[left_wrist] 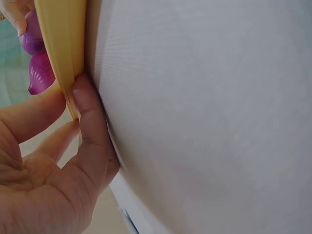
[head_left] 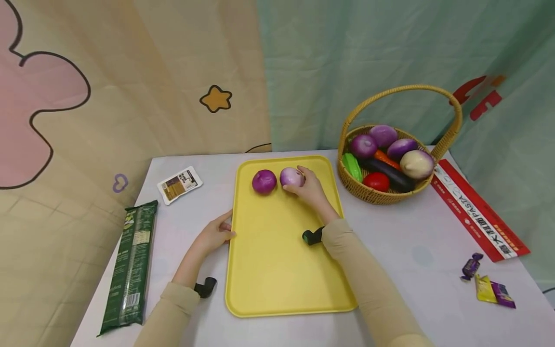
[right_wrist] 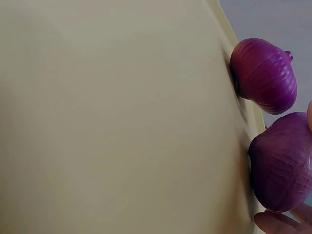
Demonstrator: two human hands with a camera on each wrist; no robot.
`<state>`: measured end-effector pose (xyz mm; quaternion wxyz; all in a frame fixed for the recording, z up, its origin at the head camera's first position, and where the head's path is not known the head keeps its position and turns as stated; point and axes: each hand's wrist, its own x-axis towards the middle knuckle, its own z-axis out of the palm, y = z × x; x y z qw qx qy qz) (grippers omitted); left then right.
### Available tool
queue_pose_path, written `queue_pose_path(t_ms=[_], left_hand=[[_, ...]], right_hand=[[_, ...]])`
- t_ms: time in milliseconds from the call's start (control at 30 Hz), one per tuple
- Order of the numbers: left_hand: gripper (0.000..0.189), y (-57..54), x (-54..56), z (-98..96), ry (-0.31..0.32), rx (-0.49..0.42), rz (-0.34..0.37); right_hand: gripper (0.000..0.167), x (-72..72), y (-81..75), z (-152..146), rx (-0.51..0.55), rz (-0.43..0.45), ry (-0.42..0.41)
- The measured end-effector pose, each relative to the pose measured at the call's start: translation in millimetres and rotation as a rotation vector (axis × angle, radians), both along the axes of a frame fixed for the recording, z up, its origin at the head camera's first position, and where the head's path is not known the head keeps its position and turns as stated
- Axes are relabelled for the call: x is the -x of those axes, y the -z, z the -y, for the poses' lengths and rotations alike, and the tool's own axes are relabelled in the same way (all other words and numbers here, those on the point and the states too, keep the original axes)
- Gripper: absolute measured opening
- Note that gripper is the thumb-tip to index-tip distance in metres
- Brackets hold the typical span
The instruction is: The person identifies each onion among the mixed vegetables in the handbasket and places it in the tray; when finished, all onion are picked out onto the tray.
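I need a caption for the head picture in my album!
Left hand grips the yellow tray while the right hand holds one onion beside another onion.

the yellow tray [head_left: 269, 260], rectangular with rounded corners and a low rim, lies on the table [head_left: 390, 231], its left edge pinched. at the tray's far end sits a round, deep purple onion [head_left: 264, 181]; just beside it, a paler onion [head_left: 289, 177] is held.

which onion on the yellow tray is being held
The paler onion, on the right of the tray's pair in the head view: the right hand grips it, while neither hand touches the deeper purple onion beside it.
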<state>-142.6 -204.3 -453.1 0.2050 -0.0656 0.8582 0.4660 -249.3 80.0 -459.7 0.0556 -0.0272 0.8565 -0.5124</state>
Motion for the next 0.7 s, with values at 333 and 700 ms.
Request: queue_pose_path(t_ms=[333, 700], left_hand=[[0.070, 3.6, -1.3, 1.5, 0.011, 0.004, -0.005], [0.070, 3.2, -2.6, 2.3, 0.020, -0.013, 0.001]], right_hand=[[0.084, -9.6, -14.3, -12, -0.048, -0.008, 0.021], [0.051, -38.8, -70.5, -72, 0.074, -0.214, 0.095]])
